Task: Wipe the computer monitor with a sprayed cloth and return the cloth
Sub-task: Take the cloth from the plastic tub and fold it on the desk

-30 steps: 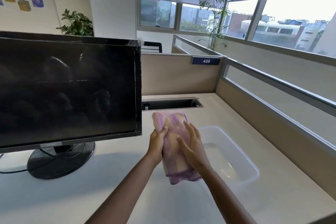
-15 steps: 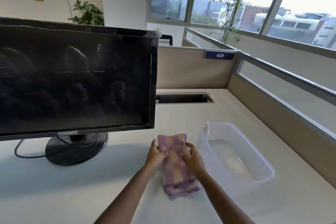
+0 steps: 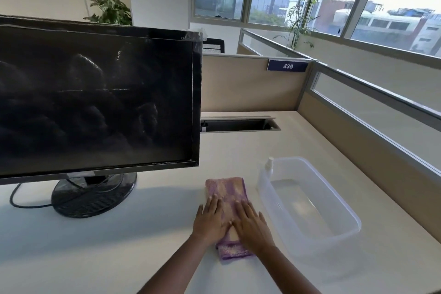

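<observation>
A folded pink and purple cloth (image 3: 226, 188) lies flat on the white desk (image 3: 119, 241), right of the monitor's stand. My left hand (image 3: 211, 218) and my right hand (image 3: 250, 222) rest palm down side by side on the cloth's near half, fingers spread, pressing it to the desk. The black monitor (image 3: 95, 102) stands at the left with its dark screen off. A small clear spray bottle (image 3: 266, 174) stands just right of the cloth, against the tub.
A clear plastic tub (image 3: 346, 210) sits on the desk right of my hands. A cable slot (image 3: 238, 124) opens at the desk's back. Beige partition walls (image 3: 250, 83) bound the desk behind and to the right. The monitor's round stand (image 3: 93, 194) and cable lie at the left.
The cloth was held up in both hands, then lowered onto the desk. Both hands now lie flat on top of it instead of gripping it.
</observation>
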{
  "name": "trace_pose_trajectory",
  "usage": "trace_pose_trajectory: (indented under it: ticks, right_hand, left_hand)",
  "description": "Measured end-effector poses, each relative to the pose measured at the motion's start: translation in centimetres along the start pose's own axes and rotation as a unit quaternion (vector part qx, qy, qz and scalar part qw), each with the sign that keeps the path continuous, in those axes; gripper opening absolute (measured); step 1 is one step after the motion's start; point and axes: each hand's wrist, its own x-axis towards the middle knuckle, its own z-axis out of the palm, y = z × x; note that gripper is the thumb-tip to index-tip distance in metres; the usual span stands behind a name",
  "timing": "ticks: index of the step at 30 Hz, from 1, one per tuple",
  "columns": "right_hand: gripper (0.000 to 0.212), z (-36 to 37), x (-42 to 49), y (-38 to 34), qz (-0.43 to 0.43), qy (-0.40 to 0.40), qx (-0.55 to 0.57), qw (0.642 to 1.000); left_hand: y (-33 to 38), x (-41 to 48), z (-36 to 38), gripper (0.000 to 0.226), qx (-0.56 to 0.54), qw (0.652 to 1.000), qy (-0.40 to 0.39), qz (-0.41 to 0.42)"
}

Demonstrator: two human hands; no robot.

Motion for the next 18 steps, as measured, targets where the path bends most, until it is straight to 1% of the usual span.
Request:
trace_pose_trajectory:
  ticks: [2, 3, 5, 7, 9, 10, 11, 13, 16, 18]
  right_hand:
    - [0.054, -1.1, 0.1, -0.1, -0.031, 0.027, -0.018, 0.999]
    - [0.051, -1.8, 0.1, -0.2, -0.051, 0.054, -0.011, 0.997]
    - [0.046, -3.7, 0.0, -0.2, -0.07, 0.127, 0.063, 0.987]
    - [0.039, -5.9, 0.1, 0.3, -0.085, 0.211, 0.118, 0.967]
    - [0.034, -7.9, 0.6, 1.4, -0.083, 0.288, 0.121, 0.946]
    - [0.033, -8.7, 1.1, 2.1, -0.075, 0.313, 0.112, 0.94]
    - [0.034, -9.5, 1.6, 2.7, -0.062, 0.325, 0.099, 0.939]
    - [0.036, -10.7, 2.8, 3.9, -0.028, 0.313, 0.072, 0.947]
    - [0.04, -11.7, 4.4, 5.1, 0.026, 0.252, 0.069, 0.965]
    - [0.036, -11.9, 5.1, 5.4, 0.038, 0.229, 0.099, 0.968]
  left_hand:
    - [0.4, 0.1, -0.6, 0.064, -0.001, 1.0, 0.012, -0.002]
    - [0.7, 0.3, -1.0, 0.061, -0.004, 1.0, 0.026, -0.003]
    - [1.5, 0.7, -2.2, 0.057, -0.021, 0.998, 0.065, -0.001]
    - [2.6, 1.1, -3.3, 0.055, -0.05, 0.993, 0.105, 0.017]
    - [3.9, 1.6, -4.3, 0.056, -0.072, 0.989, 0.119, 0.052]
    - [4.5, 1.8, -4.7, 0.056, -0.08, 0.987, 0.12, 0.068]
    - [5.2, 2.1, -5.1, 0.057, -0.085, 0.986, 0.119, 0.081]
    - [6.5, 2.6, -5.7, 0.059, -0.081, 0.985, 0.113, 0.102]
    - [8.1, 3.0, -6.3, 0.06, -0.069, 0.985, 0.096, 0.126]
    - [8.8, 3.1, -6.5, 0.06, -0.078, 0.985, 0.089, 0.129]
